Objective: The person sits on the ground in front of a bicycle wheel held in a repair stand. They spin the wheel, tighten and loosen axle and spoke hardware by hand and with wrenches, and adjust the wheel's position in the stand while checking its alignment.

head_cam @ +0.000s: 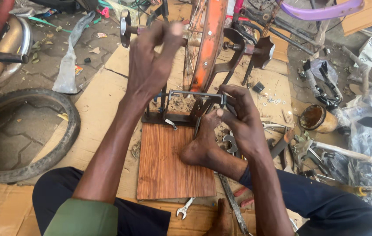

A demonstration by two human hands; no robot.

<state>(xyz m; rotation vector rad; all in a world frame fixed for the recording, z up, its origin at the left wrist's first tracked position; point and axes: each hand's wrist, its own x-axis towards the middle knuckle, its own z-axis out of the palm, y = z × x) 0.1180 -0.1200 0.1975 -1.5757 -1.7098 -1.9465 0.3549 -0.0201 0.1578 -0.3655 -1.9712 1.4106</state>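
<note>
Truing an orange bicycle wheel rim (pixel 207 43), upright in a dark metal stand (pixel 181 109) bolted to a grained wooden board (pixel 164 166). Left hand (pixel 151 65) raised just left of the rim, fingers curled and pressed together around the axle end, thumb up. Right hand (pixel 242 118) low, right of the rim at the stand's crossbar, fingertips pinched against the gauge; exact grip hard to tell. Bare foot (pixel 201 144) bracing the board below the rim. Likely adjusting step; next calling for a slow spin and steady hold. Worn rubber tyre (pixel 33 131) far left of the rim, steel spanner (pixel 185 208) below the board, all on flattened cardboard (pixel 98 100).
</note>
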